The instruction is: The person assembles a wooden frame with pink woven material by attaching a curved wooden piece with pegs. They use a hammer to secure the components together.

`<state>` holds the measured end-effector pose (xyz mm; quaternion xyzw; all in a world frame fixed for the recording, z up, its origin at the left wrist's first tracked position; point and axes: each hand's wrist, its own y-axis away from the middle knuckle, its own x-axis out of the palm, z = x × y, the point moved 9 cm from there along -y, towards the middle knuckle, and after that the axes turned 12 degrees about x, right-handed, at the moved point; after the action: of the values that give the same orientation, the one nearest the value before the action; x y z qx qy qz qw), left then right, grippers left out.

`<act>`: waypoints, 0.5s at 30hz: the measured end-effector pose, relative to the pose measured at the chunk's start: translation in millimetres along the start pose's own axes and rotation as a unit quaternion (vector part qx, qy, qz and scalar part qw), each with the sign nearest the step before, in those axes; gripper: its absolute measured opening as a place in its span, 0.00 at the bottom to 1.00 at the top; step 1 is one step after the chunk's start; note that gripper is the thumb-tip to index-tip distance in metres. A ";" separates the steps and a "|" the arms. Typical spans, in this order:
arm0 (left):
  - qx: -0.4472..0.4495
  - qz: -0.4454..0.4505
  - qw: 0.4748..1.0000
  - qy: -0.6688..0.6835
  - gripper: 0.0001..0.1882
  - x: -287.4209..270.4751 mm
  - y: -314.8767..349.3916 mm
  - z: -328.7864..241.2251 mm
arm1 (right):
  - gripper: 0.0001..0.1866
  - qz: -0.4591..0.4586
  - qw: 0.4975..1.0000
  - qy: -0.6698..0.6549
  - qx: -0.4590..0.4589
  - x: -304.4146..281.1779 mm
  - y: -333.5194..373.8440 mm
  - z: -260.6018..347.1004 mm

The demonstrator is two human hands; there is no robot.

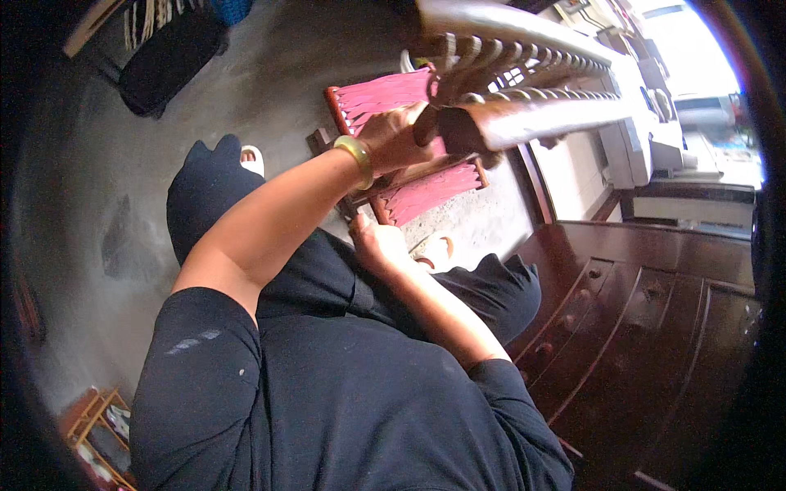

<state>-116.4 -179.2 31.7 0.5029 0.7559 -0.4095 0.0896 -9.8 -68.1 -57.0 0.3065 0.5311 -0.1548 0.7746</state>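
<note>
In front of me is a brown wooden frame [532, 119], tilted up toward the upper right, with pale cord looped in a row along its thick rails. My left hand [397, 139], a pale bangle at its wrist, is closed around a dark wooden part at the frame's near end. Below and behind it are pink strips [385, 92] stretched between reddish wooden bars, with a second pink section [430, 195] nearer to me. My right hand [379, 245] is closed at a small wooden bar end by this nearer section. Its fingertips are partly hidden, and what they grip is unclear.
My knees in dark trousers [217, 196] stand on either side of the wooden pieces. A dark wooden panelled cabinet or door [639, 327] is at the right. A black seat [172, 69] stands at the upper left, and a small wooden rack [102, 434] at the lower left.
</note>
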 end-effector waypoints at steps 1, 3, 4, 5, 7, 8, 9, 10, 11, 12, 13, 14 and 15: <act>-0.025 0.015 1.000 0.000 0.22 -1.5 -0.6 -3.0 | 0.08 -0.005 0.999 -0.028 0.024 -20.5 4.5 -8.5; -0.071 0.045 0.996 0.005 0.23 -4.3 -3.2 -11.4 | 0.07 -0.038 0.996 -0.060 0.059 -35.1 11.7 -43.8; -0.076 0.052 0.996 0.006 0.23 1.2 4.0 4.6 | 0.08 -0.025 0.995 -0.021 0.096 -61.1 23.7 -43.9; -0.071 0.063 0.995 0.019 0.23 14.7 4.7 15.6 | 0.09 -0.035 0.994 -0.012 0.102 -60.2 28.6 -63.3; -0.047 0.103 0.994 -0.005 0.21 18.6 -2.2 1.3 | 0.10 -0.048 0.991 0.008 0.127 -28.0 28.8 -116.4; -0.049 0.106 0.993 -0.006 0.20 12.5 -3.4 -5.1 | 0.11 -0.051 0.988 0.020 0.144 -25.5 30.0 -126.1; -0.061 0.090 0.994 0.027 0.19 8.7 -2.3 -6.1 | 0.12 -0.059 0.987 0.031 0.143 -25.5 35.6 -133.6; -0.075 0.069 0.992 0.075 0.18 5.7 -0.3 -9.5 | 0.13 -0.063 0.986 0.024 0.150 -26.3 39.7 -138.7; -0.088 0.049 0.988 0.120 0.17 2.2 1.4 -13.7 | 0.13 -0.067 0.984 0.011 0.163 -25.8 41.0 -144.3; -0.107 0.041 0.978 0.176 0.18 -1.8 2.9 -17.6 | 0.14 -0.070 0.982 -0.002 0.175 -25.7 40.5 -149.5; -0.130 0.056 0.981 0.134 0.19 -3.7 7.6 -17.2 | 0.14 -0.061 0.981 -0.032 0.181 -22.3 37.6 -152.5; -0.074 0.014 0.990 0.115 0.21 -12.1 3.9 -28.0 | 0.15 -0.055 0.980 -0.044 0.188 -26.0 39.2 -151.8; -0.099 0.039 0.991 0.084 0.24 -10.1 4.3 -28.8 | 0.15 -0.050 0.978 -0.056 0.194 -32.2 42.1 -150.6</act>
<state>-100.0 -165.0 53.7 0.5532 0.7775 -0.2851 0.0906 -108.1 57.6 -51.7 0.4150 0.4612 -0.3105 0.7202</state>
